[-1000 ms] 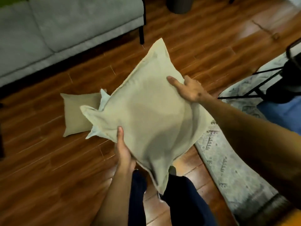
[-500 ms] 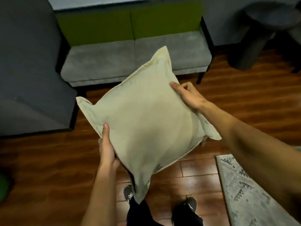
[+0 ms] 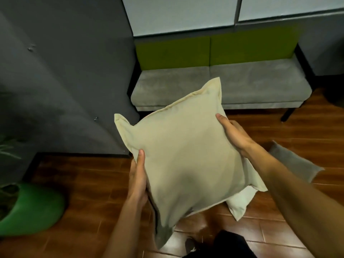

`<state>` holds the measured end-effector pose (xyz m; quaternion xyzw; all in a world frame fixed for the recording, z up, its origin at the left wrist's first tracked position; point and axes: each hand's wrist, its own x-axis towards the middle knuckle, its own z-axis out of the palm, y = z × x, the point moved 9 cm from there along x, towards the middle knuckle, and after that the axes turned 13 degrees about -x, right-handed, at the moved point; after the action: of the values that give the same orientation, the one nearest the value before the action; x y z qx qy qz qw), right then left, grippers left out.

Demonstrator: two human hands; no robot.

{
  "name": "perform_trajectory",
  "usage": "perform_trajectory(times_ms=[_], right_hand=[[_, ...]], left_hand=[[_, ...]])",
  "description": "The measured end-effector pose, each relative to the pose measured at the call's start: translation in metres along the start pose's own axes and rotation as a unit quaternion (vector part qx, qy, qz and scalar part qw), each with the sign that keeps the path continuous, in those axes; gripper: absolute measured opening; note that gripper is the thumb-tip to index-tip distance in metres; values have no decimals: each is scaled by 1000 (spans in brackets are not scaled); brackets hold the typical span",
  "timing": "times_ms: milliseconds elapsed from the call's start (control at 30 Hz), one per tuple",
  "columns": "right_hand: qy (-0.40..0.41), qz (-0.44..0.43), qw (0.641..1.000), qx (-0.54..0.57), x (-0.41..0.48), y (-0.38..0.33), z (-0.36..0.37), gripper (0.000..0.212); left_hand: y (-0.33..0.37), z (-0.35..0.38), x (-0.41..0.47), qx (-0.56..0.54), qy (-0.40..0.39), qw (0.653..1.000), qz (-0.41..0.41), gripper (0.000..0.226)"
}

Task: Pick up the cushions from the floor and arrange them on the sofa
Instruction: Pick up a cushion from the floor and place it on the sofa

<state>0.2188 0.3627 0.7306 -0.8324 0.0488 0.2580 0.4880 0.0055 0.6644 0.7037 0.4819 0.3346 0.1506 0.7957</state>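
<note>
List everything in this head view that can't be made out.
Head view:
- Left hand: its fingers are behind the beige cushion; only the thumb shows.
- White cushion: mostly hidden by the beige cushion; whether it is held or on the floor, cannot tell.
- Grey cushion: partly covered by the right forearm.
- Green pot: cut off by the left edge.

There are three cushions, a tan cushion [image 3: 186, 155], a white cushion [image 3: 240, 203] and a grey cushion [image 3: 294, 161], two hands, a left hand [image 3: 137, 179] and a right hand [image 3: 234, 135], one long sofa [image 3: 260, 81] and one big green pot [image 3: 31, 211].
</note>
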Motion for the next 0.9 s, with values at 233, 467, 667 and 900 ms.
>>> perform_trajectory(times_ms=[233,467,667,900], right_hand=[[17,-21,999,28,40,-73,63,93],[-17,-26,997,68,150,-163,133,83],[-48,-31,995,84,254,-241,180,89],[-49,-21,994,94,358,-307,205,93]], left_hand=[[46,-33,80,11,-12,1000,7,76],[114,-55,215,16,39,999,26,94],[179,-56,330,61,68,994,59,104],[225,-31,448,69,82,993,48,123]])
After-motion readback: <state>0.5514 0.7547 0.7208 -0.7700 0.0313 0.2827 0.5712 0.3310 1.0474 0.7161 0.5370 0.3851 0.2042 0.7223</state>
